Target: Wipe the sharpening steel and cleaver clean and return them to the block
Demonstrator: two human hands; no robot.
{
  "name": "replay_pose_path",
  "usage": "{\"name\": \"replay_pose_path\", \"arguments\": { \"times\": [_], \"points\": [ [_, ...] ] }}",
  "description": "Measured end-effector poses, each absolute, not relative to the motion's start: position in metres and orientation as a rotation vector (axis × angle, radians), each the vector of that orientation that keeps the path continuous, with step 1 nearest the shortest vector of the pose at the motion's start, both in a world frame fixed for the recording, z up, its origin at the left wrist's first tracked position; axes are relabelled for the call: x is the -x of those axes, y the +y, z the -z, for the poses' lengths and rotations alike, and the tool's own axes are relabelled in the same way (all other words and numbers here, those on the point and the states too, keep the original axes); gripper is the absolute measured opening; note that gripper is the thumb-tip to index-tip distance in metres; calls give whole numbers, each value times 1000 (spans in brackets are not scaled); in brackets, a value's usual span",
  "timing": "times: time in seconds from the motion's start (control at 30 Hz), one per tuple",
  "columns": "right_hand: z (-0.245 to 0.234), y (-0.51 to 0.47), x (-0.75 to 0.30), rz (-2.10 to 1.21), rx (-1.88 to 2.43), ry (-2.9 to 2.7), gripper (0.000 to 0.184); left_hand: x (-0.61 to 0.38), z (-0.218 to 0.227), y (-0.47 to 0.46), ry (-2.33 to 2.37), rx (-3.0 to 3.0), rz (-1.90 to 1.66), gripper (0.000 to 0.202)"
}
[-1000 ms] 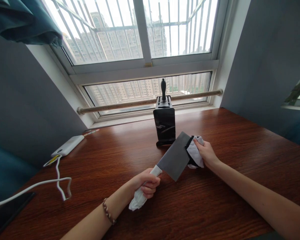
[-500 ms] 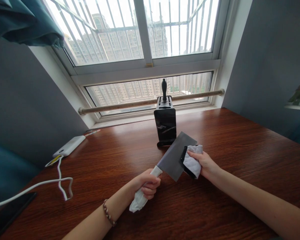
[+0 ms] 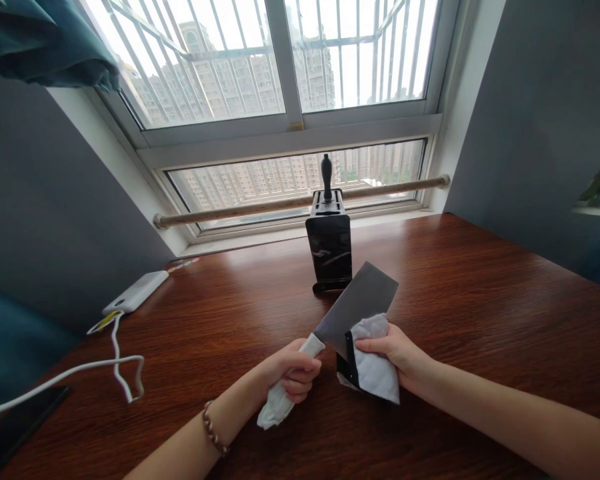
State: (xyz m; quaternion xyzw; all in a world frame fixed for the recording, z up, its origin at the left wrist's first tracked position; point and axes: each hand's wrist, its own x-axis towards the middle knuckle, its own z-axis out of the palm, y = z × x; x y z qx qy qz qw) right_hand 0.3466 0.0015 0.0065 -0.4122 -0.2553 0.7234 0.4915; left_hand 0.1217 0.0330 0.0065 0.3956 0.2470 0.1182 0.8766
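My left hand (image 3: 296,373) is closed round the white-wrapped handle of a cleaver (image 3: 364,293), whose wide grey blade slants up to the right above the table. A light grey cloth (image 3: 377,363) with a black edge is pinched in my right hand (image 3: 403,353), thumb on top. The cloth lies over the lower edge of the blade near the handle and hides part of it. My right fingers under the cloth are out of sight. Just beyond the blade stands a black knife block (image 3: 329,250) with one dark-handled tool upright in it.
The brown wooden table (image 3: 220,320) reaches to the window sill. At the left lie a white power bank (image 3: 137,292), a white cable (image 3: 115,360) and a dark flat object (image 3: 25,427). A horizontal rail (image 3: 240,212) crosses in front of the window.
My right hand has slid the cloth down and left along the blade, from near its outer end toward the handle. My left hand keeps its grip on the cleaver, almost still.
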Motion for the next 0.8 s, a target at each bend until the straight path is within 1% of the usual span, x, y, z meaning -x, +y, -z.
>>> {"name": "replay_pose_path", "arguments": {
  "times": [0.23, 0.47, 0.67, 0.8],
  "points": [
    [-15, 20, -364, -1629, 1028, -591, 30, -118, -11, 36, 518, -820, -204, 24],
    [-26, 57, -399, -1452, 1054, -493, 27, -119, -11, 34, 520, -837, -212, 21],
    [-25, 68, -411, -1357, 1066, -485, 25, -120, -7, 33, 529, -838, -228, 18],
    [-23, 69, -413, -1322, 1072, -504, 25, -121, -6, 35, 525, -838, -226, 20]
  ]
}}
